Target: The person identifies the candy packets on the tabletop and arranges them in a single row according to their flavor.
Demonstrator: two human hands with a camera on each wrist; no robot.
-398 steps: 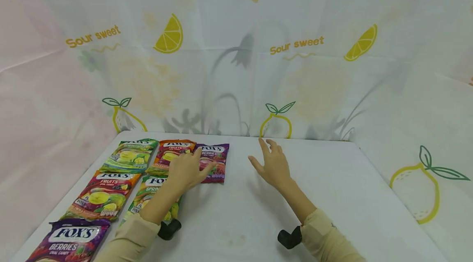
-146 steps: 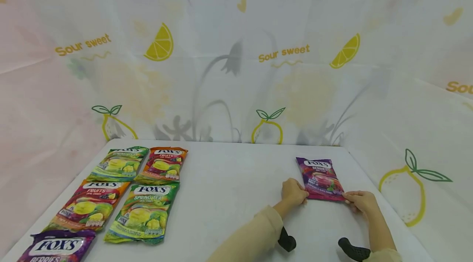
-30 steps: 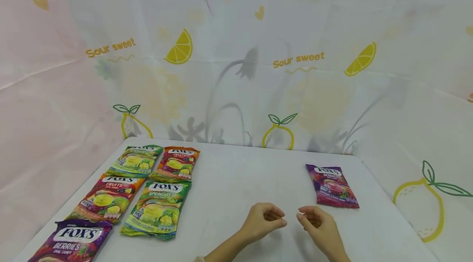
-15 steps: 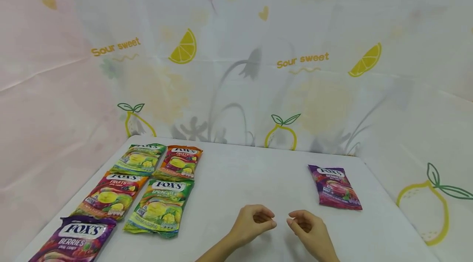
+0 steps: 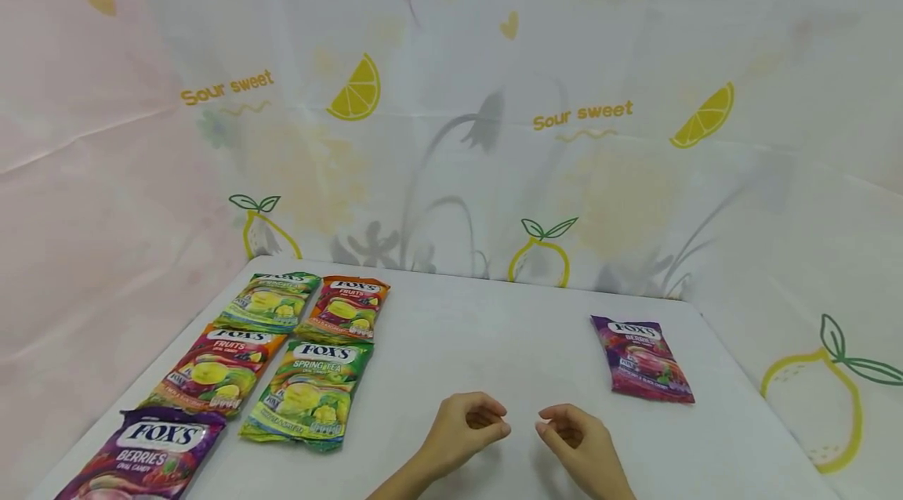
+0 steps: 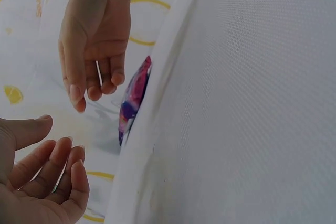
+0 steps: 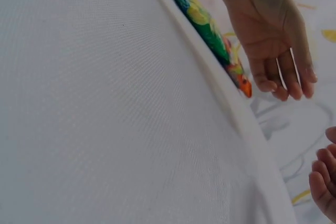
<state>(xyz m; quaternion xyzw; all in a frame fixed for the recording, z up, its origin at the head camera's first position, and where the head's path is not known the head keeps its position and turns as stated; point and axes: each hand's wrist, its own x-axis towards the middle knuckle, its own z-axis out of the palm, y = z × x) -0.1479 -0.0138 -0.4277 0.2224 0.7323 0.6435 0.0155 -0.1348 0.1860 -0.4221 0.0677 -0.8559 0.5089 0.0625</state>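
My left hand (image 5: 462,433) and right hand (image 5: 585,449) hover over the front middle of the white table, fingers loosely curled. Neither holds anything, and a small gap separates their fingertips. To the right and beyond my right hand lies a purple FOX'S Berries candy bag (image 5: 642,359), label up and slightly turned. The left wrist view shows that purple bag (image 6: 135,95) edge-on behind the hands. Left of my left hand lies a green Spring Tea candy bag (image 5: 310,394). In the right wrist view, green and orange bags (image 7: 210,38) appear past the left hand.
More candy bags lie at the left: a green one (image 5: 271,302), two orange-red Fruits bags, one at the back (image 5: 346,308) and one in the middle (image 5: 219,367), and a purple Berries bag (image 5: 148,453) cut by the frame. Patterned cloth (image 5: 451,132) hangs behind the table (image 5: 458,327).
The purple Berries bag has gone from beside the back Fruits bag to the table's right side. Both hands gripped its lower corners, then let go and drew back, lately drifting slightly left.
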